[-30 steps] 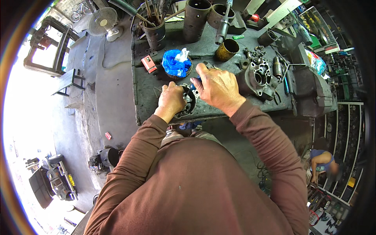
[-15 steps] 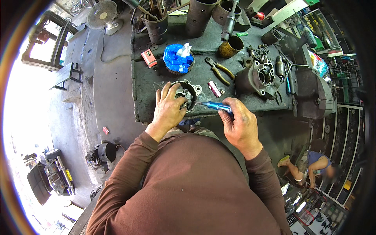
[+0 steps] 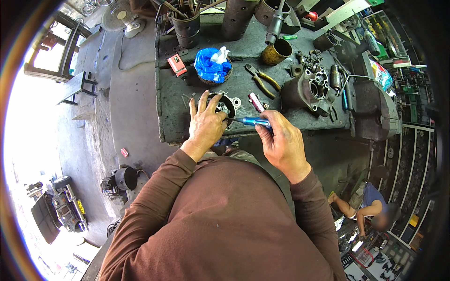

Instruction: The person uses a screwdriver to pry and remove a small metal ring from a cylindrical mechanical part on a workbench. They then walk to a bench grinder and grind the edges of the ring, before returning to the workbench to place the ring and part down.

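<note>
A round metal housing (image 3: 236, 101) with bolt lugs on its rim lies near the front edge of the bench, its inner parts half covered by my left hand (image 3: 205, 124). That hand grips the housing with fingers spread over its left rim and thumb reaching inside. My right hand (image 3: 285, 143) is closed round the blue handle of a screwdriver (image 3: 255, 122). The shaft points left into the housing, close to my left thumb; its tip is hidden. Just behind the screwdriver lies a small pink-and-white tube (image 3: 256, 102).
Pliers (image 3: 262, 81), a basket with a blue plastic bag (image 3: 210, 65), a red box (image 3: 177, 65) and a rusty cup (image 3: 276, 52) stand farther back on the dark bench (image 3: 183, 127). A larger metal casing (image 3: 307, 93) sits right. Another person (image 3: 370, 201) crouches at lower right.
The screwdriver and my right hand have shifted slightly left and down toward the housing. My left hand has moved slightly right over it, fingers more spread. The crouching person has shifted.
</note>
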`<state>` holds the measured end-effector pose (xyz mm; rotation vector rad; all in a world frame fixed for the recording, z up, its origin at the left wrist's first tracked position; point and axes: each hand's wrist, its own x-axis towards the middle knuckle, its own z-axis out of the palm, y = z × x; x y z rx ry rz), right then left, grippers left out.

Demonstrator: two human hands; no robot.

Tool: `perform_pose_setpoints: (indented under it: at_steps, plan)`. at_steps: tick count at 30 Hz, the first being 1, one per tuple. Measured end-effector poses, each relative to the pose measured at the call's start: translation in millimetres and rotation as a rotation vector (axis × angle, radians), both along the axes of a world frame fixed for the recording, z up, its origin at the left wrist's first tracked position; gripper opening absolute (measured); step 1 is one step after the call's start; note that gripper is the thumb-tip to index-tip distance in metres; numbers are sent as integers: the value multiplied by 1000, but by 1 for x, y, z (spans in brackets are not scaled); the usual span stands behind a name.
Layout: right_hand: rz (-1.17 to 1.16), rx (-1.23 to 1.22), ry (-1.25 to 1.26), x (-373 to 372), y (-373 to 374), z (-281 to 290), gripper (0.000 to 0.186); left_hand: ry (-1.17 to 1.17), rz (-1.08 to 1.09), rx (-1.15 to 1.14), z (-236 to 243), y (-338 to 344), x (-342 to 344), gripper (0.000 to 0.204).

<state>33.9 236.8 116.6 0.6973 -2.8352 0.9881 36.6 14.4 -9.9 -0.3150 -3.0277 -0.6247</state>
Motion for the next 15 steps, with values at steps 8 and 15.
perform_pose_setpoints:
  at_steps: [8,15]
  plan:
    - [45,41,-11,-3,-2,11,22,25,-6,2,-1,-2,0,21]
    - [92,101,15,-7,-9,16,22,23,-6,17,-2,-1,0,20]
